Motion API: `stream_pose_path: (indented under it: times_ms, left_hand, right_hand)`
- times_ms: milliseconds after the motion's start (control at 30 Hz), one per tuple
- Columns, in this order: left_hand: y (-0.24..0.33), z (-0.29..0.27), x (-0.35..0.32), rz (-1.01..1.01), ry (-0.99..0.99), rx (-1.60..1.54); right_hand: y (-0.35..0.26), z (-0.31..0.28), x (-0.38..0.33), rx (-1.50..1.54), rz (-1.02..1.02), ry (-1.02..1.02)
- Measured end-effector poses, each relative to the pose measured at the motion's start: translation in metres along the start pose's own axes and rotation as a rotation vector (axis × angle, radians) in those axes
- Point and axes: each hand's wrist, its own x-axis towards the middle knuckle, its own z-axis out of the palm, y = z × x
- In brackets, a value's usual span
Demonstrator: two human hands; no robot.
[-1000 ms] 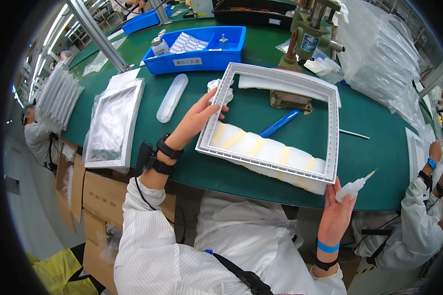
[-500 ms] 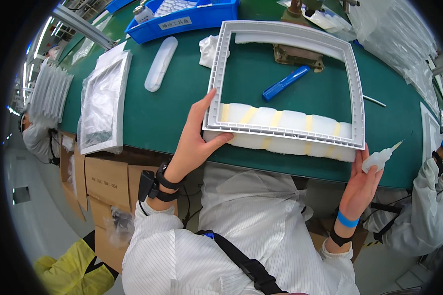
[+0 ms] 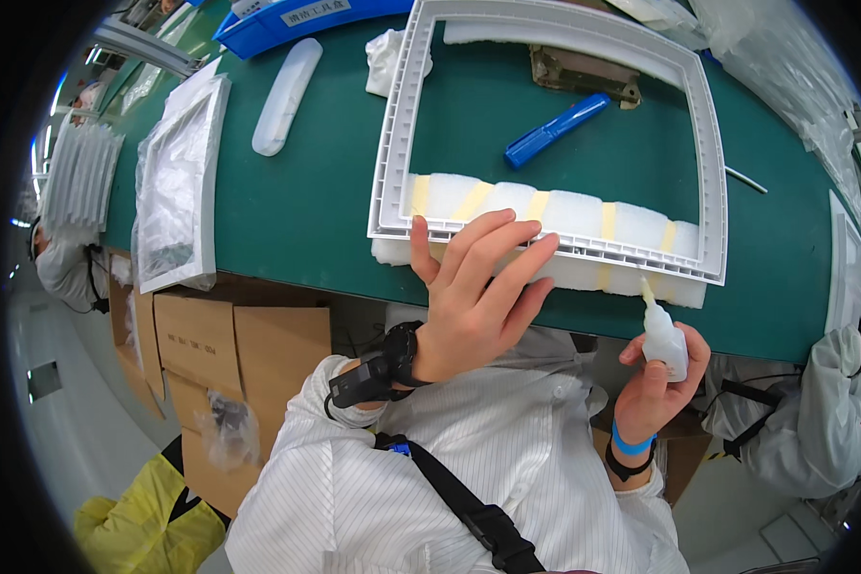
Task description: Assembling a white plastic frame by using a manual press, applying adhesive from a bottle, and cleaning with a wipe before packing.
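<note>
A white plastic frame with a ribbed edge rests on white foam padding that is bound with yellow tape. My left hand lies over the frame's near edge, fingers spread, gripping nothing. In my right hand is a small white squeeze bottle, held upright with its thin yellowish nozzle pointing up, just below the frame's near right part. Through the frame's opening, a blue pen-shaped tool shows on the green table.
To the left lie a white oblong case and a plastic-wrapped frame. A blue bin, a white cloth and a metal block sit farther back. Cardboard boxes stand below the left table edge; a co-worker's sleeve is at right.
My left hand has let go of the frame's left corner and moved right over its near edge. My right hand has left the right corner and turned the bottle upright, closer to me.
</note>
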Motion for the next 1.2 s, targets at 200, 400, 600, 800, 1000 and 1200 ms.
stream_pose_path:
  times_ms: [200,400,600,800,1000,1200]
  left_hand:
    - [-0.001,0.010,-0.001,-0.020,0.063,0.072]
    - [0.000,0.017,0.001,-0.068,0.144,0.066]
    - [0.000,0.018,0.000,-0.079,0.173,0.063]
    - [0.001,0.017,-0.001,-0.091,0.157,0.058]
    - [0.001,0.019,-0.002,-0.078,0.175,0.050]
    - [0.001,0.019,-0.001,-0.073,0.167,0.066]
  right_hand:
    - [0.002,-0.009,0.008,-0.151,-0.010,-0.011]
    - [-0.006,-0.010,0.012,-0.265,0.001,0.008]
    - [-0.008,-0.015,0.010,-0.429,-0.006,-0.007]
    - [-0.016,-0.013,0.014,-0.513,-0.027,-0.021]
    - [-0.032,-0.010,0.022,-0.682,-0.172,-0.088]
    - [-0.047,-0.003,0.032,-0.799,-0.306,-0.156]
